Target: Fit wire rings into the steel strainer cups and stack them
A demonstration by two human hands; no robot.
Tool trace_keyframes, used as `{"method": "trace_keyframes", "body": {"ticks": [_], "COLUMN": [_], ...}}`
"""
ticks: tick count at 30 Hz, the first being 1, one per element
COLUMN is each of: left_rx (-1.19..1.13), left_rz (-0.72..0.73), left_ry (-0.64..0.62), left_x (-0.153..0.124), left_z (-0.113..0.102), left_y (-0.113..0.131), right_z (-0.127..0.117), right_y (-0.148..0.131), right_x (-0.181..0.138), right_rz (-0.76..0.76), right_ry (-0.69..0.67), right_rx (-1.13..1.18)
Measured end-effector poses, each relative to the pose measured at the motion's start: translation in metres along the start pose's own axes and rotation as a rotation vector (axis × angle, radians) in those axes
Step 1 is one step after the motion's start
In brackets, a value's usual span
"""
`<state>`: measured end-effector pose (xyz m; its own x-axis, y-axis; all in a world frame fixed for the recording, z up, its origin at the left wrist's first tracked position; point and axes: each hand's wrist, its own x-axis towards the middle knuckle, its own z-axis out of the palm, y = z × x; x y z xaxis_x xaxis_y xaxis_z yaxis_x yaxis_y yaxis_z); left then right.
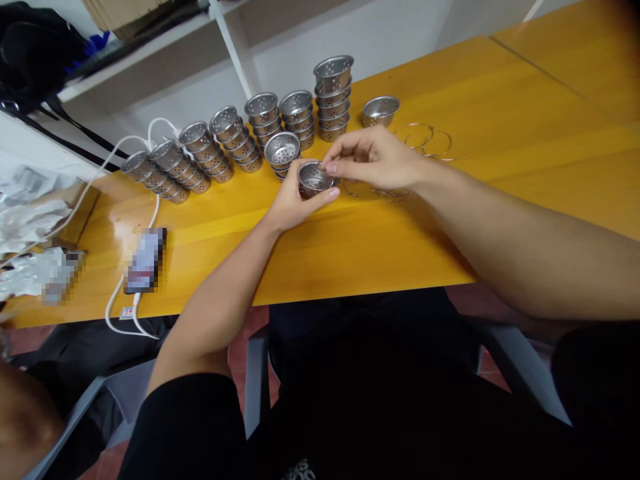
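A black shirt (390, 400) fills the bottom centre of the head view. Beyond it, over a yellow worktop (350, 253), the left hand (294, 200) holds a small perforated metal cup (315, 180) at the centre of the frame, its grip wrapped around the side, opening upward. The right hand (373, 159) has a narrow grip, fingertips by the cup's right rim; whether they pinch anything, I cannot tell. The cup lies just left of those fingertips; squat and round, it shows no clear long axis. Thin wire rings (432, 135) lie right of centre; stacked cups (235, 137) line the upper left and centre.
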<state>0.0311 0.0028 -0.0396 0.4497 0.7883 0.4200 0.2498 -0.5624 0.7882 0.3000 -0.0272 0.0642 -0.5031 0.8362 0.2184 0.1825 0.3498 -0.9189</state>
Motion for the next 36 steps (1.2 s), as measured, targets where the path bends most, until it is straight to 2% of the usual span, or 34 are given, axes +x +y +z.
{"method": "trace_keyframes", "body": {"ticks": [3,8,11,16,21,28,32,36], "left_rx": [-0.005,0.04,0.083,0.132,0.143,0.13,0.111,0.094], "left_rz": [0.028,0.162,0.22,0.214,0.205,0.175,0.19,0.206], "left_ry": [-0.022,-0.035,-0.015,0.0,-0.006,-0.029,0.01,0.029], "left_x": [0.001,0.004,0.005,0.005,0.005,0.004,0.008,0.011], "left_z": [-0.003,-0.002,0.0,0.001,-0.001,-0.002,-0.001,-0.003], "left_y": [-0.005,-0.018,-0.024,-0.026,-0.024,-0.024,-0.029,-0.032], "right_z": [-0.004,-0.002,-0.001,0.0,0.001,0.002,-0.004,-0.012], "right_y": [0.004,0.024,0.033,0.038,0.04,0.034,0.032,0.03], "right_x": [-0.001,0.008,0.013,0.015,0.015,0.008,0.003,0.0], "right_rz": [-0.035,-0.14,-0.196,-0.222,-0.227,-0.26,-0.346,-0.434], "right_ry": [-0.075,-0.091,-0.097,-0.081,-0.068,0.023,0.164,0.145], "right_rx": [0.101,0.29,0.302,0.26,0.205,0.077,-0.101,-0.302]}}
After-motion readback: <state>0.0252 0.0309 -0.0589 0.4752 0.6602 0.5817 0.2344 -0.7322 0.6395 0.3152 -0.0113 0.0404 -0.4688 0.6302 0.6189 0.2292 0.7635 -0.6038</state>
